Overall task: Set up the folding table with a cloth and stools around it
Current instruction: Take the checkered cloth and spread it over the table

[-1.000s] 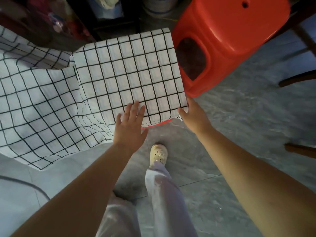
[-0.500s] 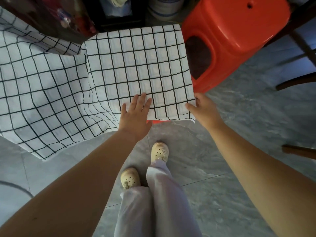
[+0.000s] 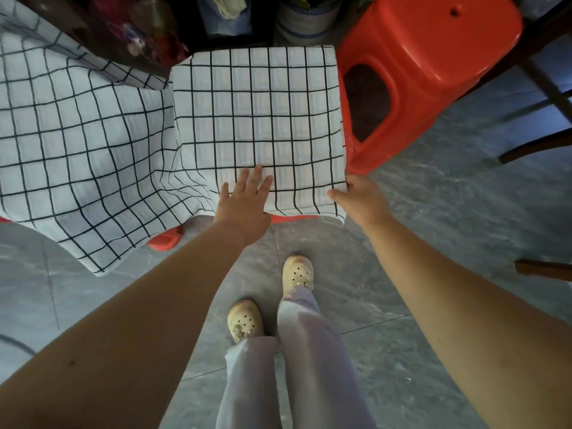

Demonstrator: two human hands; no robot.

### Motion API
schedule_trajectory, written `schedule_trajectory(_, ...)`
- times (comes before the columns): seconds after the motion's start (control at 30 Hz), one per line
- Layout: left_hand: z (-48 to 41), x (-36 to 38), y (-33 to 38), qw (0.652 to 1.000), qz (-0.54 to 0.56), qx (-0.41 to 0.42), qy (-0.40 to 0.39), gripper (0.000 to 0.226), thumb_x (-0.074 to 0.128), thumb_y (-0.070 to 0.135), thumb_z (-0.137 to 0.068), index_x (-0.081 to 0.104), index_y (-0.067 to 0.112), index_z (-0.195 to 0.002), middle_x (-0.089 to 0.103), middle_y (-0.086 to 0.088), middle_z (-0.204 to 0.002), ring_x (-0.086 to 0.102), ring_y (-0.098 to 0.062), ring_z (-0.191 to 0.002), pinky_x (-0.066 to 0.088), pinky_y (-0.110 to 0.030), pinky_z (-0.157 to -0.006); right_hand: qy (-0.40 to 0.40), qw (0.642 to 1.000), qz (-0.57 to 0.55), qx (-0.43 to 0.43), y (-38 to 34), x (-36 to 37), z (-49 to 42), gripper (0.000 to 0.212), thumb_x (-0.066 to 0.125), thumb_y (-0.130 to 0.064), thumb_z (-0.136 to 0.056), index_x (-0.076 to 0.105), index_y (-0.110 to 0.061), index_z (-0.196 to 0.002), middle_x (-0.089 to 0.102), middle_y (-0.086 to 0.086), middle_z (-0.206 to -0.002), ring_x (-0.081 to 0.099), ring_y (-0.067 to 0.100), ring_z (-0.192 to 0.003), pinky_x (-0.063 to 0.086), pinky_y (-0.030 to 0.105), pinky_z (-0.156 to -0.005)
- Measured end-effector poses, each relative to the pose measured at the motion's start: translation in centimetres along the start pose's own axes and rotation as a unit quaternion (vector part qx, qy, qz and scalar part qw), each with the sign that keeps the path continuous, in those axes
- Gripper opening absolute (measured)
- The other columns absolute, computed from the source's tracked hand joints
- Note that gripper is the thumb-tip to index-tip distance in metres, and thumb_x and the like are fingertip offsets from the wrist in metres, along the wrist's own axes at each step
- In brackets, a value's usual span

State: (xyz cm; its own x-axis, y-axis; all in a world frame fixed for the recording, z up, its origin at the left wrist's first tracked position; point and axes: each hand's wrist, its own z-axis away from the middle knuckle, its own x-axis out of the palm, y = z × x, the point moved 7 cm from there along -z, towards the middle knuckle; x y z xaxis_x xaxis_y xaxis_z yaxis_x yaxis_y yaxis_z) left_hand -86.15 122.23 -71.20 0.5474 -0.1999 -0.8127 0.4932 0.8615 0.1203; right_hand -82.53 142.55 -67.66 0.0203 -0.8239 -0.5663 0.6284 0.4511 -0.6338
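A white cloth with a black grid (image 3: 257, 113) lies spread over a red stool whose rim (image 3: 294, 217) and foot (image 3: 164, 239) show beneath its near edge. The cloth's left part (image 3: 77, 156) sags toward the floor. My left hand (image 3: 244, 202) rests flat on the cloth's near edge, fingers apart. My right hand (image 3: 360, 199) grips the cloth's near right corner, thumb on top. A second red plastic stool (image 3: 427, 57) stands touching the cloth's right side.
A dark glossy surface (image 3: 102, 35) overlaps the cloth's far left part. Buckets and clutter (image 3: 303, 20) stand behind. Dark wooden furniture legs (image 3: 538, 144) reach in from the right. My feet in cream clogs (image 3: 297, 270) stand on the grey tiled floor.
My view and body have moved closer and my second foot has come into sight. Both hands stay at the cloth's near edge, the right one closing on the corner.
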Motion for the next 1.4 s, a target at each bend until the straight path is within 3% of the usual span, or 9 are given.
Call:
schedule_trajectory(0.13, 1.7, 0.3, -0.1, 1.000, 0.016, -0.004, 0.002, 0.075, 0.037, 0.045, -0.097, -0.009, 0.020, -0.151, -0.018, -0.005, -0.158, -0.013, -0.024, -0.146, 0.008, -0.050, -0.117, 0.041, 0.999, -0.027, 0.003, -0.8, -0.8, 0.5, 0.009, 0.059, -0.010, -0.084, 0.066, -0.012, -0.090, 0.066, -0.002, -0.080, 0.057, 0.012, -0.075, 0.037, 0.005, -0.054)
schedule_trajectory(0.27, 2.7, 0.8, 0.1, 0.999, 0.029, -0.015, 0.000, 0.077, 0.037, 0.046, -0.097, -0.013, 0.019, -0.150, -0.019, -0.003, -0.158, -0.013, -0.022, -0.146, 0.007, -0.049, -0.118, 0.053, 0.996, -0.062, 0.026, -0.8, -2.4, 0.7, 0.013, 0.057, -0.010, -0.084, 0.065, -0.008, -0.094, 0.068, 0.010, -0.084, 0.059, 0.016, -0.074, 0.048, 0.029, -0.068)
schedule_trajectory(0.37, 2.8, -0.7, 1.7, 0.997, 0.052, -0.016, 0.048, 0.083, 0.036, 0.053, -0.094, -0.016, 0.019, -0.149, -0.018, -0.003, -0.158, -0.013, -0.022, -0.146, 0.004, -0.048, -0.119, 0.053, 0.997, -0.058, 0.016, -0.8, -3.5, 0.3, 0.008, 0.058, -0.012, -0.081, 0.060, -0.005, -0.082, 0.059, 0.008, -0.070, 0.052, 0.014, -0.064, 0.042, 0.030, -0.062)
schedule_trajectory(0.63, 0.4, -4.3, 7.5, 0.994, 0.083, 0.030, 0.064, 0.081, 0.041, 0.050, -0.094, -0.012, 0.025, -0.150, -0.012, -0.001, -0.160, -0.008, -0.023, -0.147, 0.005, -0.046, -0.118, 0.029, 0.997, -0.071, 0.015, -0.8, -5.0, 0.2, 0.013, 0.058, -0.011, -0.082, 0.064, -0.002, -0.090, 0.070, 0.014, -0.084, 0.066, 0.027, -0.079, 0.054, 0.040, -0.072)
schedule_trajectory(0.73, -0.2, -4.3, 7.1, 0.996, 0.078, 0.018, 0.039, 0.087, 0.045, 0.054, -0.092, -0.011, 0.022, -0.150, -0.014, -0.003, -0.159, -0.009, -0.023, -0.147, 0.006, -0.046, -0.119, 0.020, 0.998, -0.061, 0.026, 0.5, -6.0, 0.5, 0.009, 0.057, -0.010, -0.082, 0.060, -0.006, -0.075, 0.061, 0.006, -0.066, 0.057, 0.019, -0.062, 0.047, 0.034, -0.063)
schedule_trajectory(0.83, -0.2, -4.3, 7.6, 0.995, 0.086, 0.041, 0.026, 0.094, 0.047, 0.060, -0.088, -0.014, 0.025, -0.149, -0.019, -0.002, -0.158, -0.013, -0.022, -0.146, 0.004, -0.047, -0.119, 0.011, 0.998, -0.051, 0.039, 2.3, -6.5, 1.9, 0.023, 0.057, -0.010, -0.083, 0.051, -0.016, -0.061, 0.049, -0.007, -0.054, 0.044, 0.005, -0.049, 0.037, 0.024, -0.053)
schedule_trajectory(1.1, -2.6, -8.4, 10.9, 0.984, 0.024, 0.157, 0.085, 0.076, 0.040, 0.038, -0.097, -0.014, 0.026, -0.149, -0.017, 0.001, -0.159, -0.012, -0.020, -0.146, 0.004, -0.045, -0.119, 0.027, 0.999, -0.007, -0.016, 3.5, -6.6, 3.4, 0.031, 0.057, -0.010, -0.085, 0.040, -0.021, -0.062, 0.035, -0.008, -0.055, 0.034, 0.006, -0.049, 0.029, 0.016, -0.047)
schedule_trajectory(1.27, -5.6, -10.8, 13.9, 0.951, -0.143, 0.259, 0.087, 0.090, 0.044, 0.002, -0.086, -0.019, 0.023, -0.148, -0.019, -0.003, -0.158, -0.013, -0.023, -0.146, 0.006, -0.045, -0.119, 0.046, 0.995, 0.054, -0.064, 3.1, -6.8, 4.8, 0.031, 0.058, -0.013, -0.087, 0.035, -0.016, -0.067, 0.028, -0.006, -0.056, 0.027, 0.009, -0.051, 0.027, 0.021, -0.050)
schedule_trajectory(1.4, -7.7, -12.3, 15.5, 0.909, -0.246, 0.334, 0.051, 0.110, 0.061, 0.003, -0.080, -0.025, 0.025, -0.145, -0.027, -0.003, -0.156, -0.018, -0.023, -0.145, 0.007, -0.046, -0.118, 0.042, 0.993, 0.071, -0.082, 3.5, -7.3, 5.2, 0.026, 0.059, -0.010, -0.088, 0.040, -0.021, -0.073, 0.028, -0.011, -0.056, 0.038, 0.005, -0.052, 0.030, 0.018, -0.053)
